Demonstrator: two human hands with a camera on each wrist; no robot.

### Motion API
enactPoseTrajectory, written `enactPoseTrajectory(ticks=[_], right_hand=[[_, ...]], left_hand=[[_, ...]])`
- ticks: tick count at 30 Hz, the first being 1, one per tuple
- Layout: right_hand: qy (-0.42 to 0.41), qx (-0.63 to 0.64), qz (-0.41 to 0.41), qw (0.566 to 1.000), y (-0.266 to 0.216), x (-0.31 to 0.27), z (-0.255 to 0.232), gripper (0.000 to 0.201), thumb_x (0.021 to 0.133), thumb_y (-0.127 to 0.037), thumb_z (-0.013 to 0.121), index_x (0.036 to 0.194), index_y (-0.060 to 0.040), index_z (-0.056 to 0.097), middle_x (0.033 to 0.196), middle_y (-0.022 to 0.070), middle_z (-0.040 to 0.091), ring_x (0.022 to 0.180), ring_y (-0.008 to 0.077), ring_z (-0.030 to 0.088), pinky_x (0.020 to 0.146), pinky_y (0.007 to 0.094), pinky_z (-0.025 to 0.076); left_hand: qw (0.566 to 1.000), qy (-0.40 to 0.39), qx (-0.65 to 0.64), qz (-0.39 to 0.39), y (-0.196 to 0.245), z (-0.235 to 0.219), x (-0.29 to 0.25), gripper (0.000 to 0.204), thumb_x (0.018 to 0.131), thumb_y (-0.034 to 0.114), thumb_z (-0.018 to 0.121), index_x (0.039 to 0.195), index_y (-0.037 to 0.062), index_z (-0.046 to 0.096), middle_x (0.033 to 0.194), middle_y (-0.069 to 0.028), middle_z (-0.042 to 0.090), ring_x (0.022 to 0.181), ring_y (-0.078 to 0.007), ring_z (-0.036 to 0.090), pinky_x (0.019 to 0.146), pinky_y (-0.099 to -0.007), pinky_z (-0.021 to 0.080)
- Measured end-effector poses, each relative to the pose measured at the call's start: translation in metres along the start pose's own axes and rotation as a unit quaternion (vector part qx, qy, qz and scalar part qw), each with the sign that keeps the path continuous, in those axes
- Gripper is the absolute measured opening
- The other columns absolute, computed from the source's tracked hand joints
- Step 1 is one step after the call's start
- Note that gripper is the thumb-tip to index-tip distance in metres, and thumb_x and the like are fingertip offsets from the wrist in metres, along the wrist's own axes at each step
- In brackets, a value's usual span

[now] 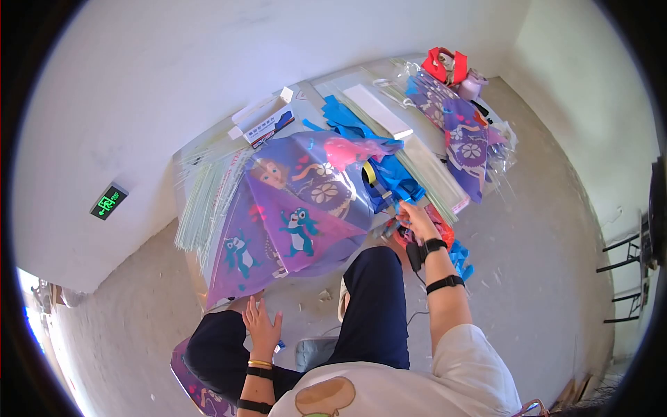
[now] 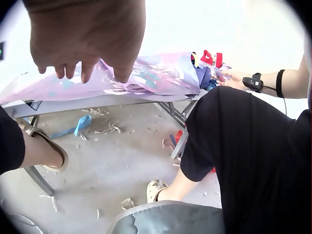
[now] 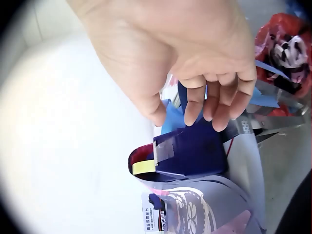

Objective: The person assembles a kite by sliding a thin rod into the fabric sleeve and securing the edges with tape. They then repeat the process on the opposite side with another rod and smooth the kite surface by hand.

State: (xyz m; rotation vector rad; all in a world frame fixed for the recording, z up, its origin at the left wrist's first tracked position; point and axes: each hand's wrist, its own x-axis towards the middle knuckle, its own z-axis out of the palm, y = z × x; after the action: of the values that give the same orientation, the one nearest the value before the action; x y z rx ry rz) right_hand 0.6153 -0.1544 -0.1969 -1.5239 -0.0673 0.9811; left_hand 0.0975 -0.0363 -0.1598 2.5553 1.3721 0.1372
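Observation:
A purple printed sheet [image 1: 330,240] with cartoon figures spreads over the table's front. My left hand [image 1: 262,325] is at its lower edge, fingers spread and holding nothing; in the left wrist view the hand [image 2: 90,36] hangs in front of the sheet [image 2: 170,73]. At the sheet's right end stands a dark blue tape dispenser [image 3: 197,151] with a yellow roll [image 3: 144,167]. My right hand [image 3: 195,53] hovers just beyond the dispenser, fingers loosely bent, thumb and forefinger apart beside blue material [image 3: 174,119]. Whether the fingertips touch that material, I cannot tell.
Thin pale rods [image 1: 201,201] lie at the table's left. A tape dispenser box [image 1: 271,127] is at the back, long white boxes [image 1: 379,111] and more printed sheets [image 1: 469,149] to the right. A red bag [image 3: 275,39] hangs beside the table; scraps litter the floor.

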Motion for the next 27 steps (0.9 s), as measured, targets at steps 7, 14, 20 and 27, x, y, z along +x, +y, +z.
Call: enactPoseTrajectory(ticks=[7, 14, 20, 27], right_hand=[[-0.070, 0.106, -0.003, 0.992, 0.010, -0.009, 0.016, 0.045, 0.089, -0.045, 0.070, 0.110, -0.0051, 0.064, 0.102, 0.0055, 0.063, 0.098, 0.0183, 0.061, 0.088, 0.0356, 0.049], [-0.016, 0.244, -0.038, 0.969, 0.021, 0.012, 0.036, 0.015, 0.090, -0.011, 0.065, 0.099, -0.0002, 0.061, 0.102, 0.0112, 0.066, 0.101, 0.0251, 0.064, 0.097, 0.0390, 0.051], [-0.012, 0.293, -0.059, 0.954, 0.009, -0.001, 0.046, 0.007, 0.088, -0.003, 0.060, 0.093, 0.0019, 0.060, 0.107, 0.0139, 0.066, 0.103, 0.0276, 0.066, 0.100, 0.0407, 0.051], [0.018, 0.241, -0.113, 0.964, 0.022, 0.010, 0.052, 0.005, 0.088, -0.002, 0.060, 0.090, 0.0022, 0.060, 0.105, 0.0136, 0.067, 0.100, 0.0267, 0.067, 0.096, 0.0378, 0.054]], left_hand=[[1.000, -0.018, -0.007, -0.003, -0.007, 0.006, -0.008, 0.065, 0.087, 0.036, 0.066, 0.136, -0.0011, 0.046, 0.151, -0.0230, 0.033, 0.141, -0.0390, 0.029, 0.116, -0.0557, 0.015], [1.000, -0.016, -0.017, -0.021, -0.013, 0.006, -0.010, 0.067, 0.085, 0.036, 0.068, 0.137, -0.0006, 0.047, 0.152, -0.0220, 0.033, 0.142, -0.0391, 0.028, 0.116, -0.0560, 0.015], [0.999, -0.021, -0.011, -0.038, -0.018, 0.006, -0.017, 0.068, 0.085, 0.036, 0.068, 0.138, 0.0001, 0.046, 0.152, -0.0221, 0.033, 0.142, -0.0384, 0.028, 0.116, -0.0562, 0.015], [0.999, -0.015, -0.021, -0.031, -0.024, 0.011, -0.017, 0.067, 0.085, 0.035, 0.068, 0.137, 0.0006, 0.045, 0.152, -0.0222, 0.033, 0.142, -0.0389, 0.028, 0.115, -0.0576, 0.015]])
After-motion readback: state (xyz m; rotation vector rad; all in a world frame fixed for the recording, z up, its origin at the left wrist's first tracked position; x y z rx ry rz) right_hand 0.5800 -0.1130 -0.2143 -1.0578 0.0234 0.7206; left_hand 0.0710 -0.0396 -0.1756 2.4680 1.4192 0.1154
